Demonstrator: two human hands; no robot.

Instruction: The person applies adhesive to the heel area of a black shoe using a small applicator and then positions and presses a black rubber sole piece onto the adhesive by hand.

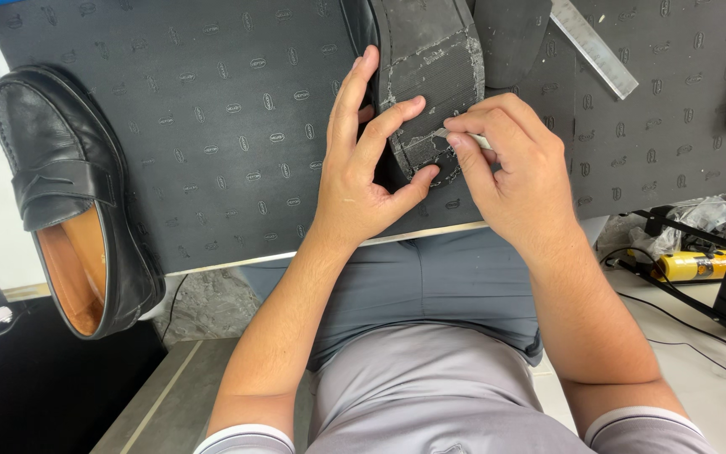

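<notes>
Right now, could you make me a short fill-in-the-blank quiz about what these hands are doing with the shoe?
1. The left hand steadies an upturned shoe sole coloured ____.
2. The right hand pinches a small ____ tool against the sole's heel end.
3. A second shoe, a black loafer, lies on the person's ____ side.
4. Its lining is ____.

Missing words: black; white; left; tan

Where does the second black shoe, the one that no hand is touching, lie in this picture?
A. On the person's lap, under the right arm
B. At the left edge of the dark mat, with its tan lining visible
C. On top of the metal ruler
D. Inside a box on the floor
B: the black loafer lies on its side at the left edge of the dark mat, showing its tan inside, away from both hands.
</notes>
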